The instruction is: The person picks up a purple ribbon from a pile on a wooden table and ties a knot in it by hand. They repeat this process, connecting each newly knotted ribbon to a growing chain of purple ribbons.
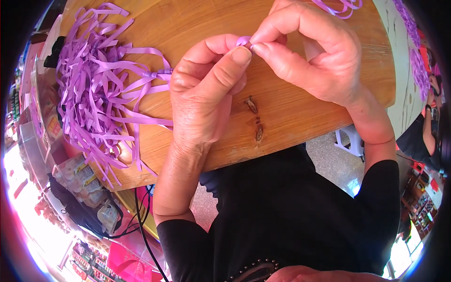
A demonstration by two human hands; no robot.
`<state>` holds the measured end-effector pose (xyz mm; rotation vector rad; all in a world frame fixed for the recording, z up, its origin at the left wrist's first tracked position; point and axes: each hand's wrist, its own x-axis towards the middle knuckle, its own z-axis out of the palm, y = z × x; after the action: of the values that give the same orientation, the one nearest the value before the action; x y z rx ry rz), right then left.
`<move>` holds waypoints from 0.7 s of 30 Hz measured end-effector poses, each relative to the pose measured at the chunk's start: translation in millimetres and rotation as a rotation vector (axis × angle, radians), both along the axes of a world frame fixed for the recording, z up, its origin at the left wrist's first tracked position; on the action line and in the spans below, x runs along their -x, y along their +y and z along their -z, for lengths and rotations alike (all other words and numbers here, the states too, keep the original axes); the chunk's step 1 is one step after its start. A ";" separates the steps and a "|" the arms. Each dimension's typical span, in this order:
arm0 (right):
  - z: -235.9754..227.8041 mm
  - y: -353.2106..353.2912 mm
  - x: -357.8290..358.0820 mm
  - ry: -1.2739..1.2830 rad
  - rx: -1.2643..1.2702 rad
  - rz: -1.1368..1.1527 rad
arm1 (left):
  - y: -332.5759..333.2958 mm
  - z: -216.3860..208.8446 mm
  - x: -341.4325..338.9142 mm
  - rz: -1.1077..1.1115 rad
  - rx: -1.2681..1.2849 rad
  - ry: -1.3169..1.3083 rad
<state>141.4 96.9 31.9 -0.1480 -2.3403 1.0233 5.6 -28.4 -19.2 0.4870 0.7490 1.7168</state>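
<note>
Between my two hands, above the wooden table (pixel 282 113), a short loop of purple ribbon (pixel 243 41) shows. My left hand (pixel 206 70) pinches it between thumb and forefinger. The thumb and forefinger of my right hand (pixel 310 51) meet at the ribbon's right end, fingertips close to the left thumb. Most of this ribbon is hidden by the fingers. To the left lies a large tangled pile of purple ribbons (pixel 98 89), some with small knots. Several strands reach from the pile to my left wrist and pass behind it.
More purple ribbon loops (pixel 340 7) lie at the far edge, right of centre. Further purple ribbons (pixel 418 70) rest on a pale marbled surface (pixel 387 28) at the right. A white plastic stool (pixel 350 141) stands below the table. Black cables (pixel 141 225) hang at the lower left.
</note>
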 end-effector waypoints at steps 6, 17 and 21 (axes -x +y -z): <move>54.6 38.3 30.7 0.673 -0.067 -0.464 | -0.1 -4.4 -2.4 -0.062 0.042 0.141; 57.4 47.1 25.5 0.683 -0.145 -0.377 | -1.3 -7.9 -6.3 -0.146 0.117 0.241; -12.9 7.8 -3.2 -0.078 0.167 0.070 | -5.4 -7.7 -5.7 -0.164 0.160 0.231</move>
<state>144.7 104.7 44.8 -0.3378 -2.2993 1.1964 11.3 -33.8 -11.5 0.5309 1.1097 1.7516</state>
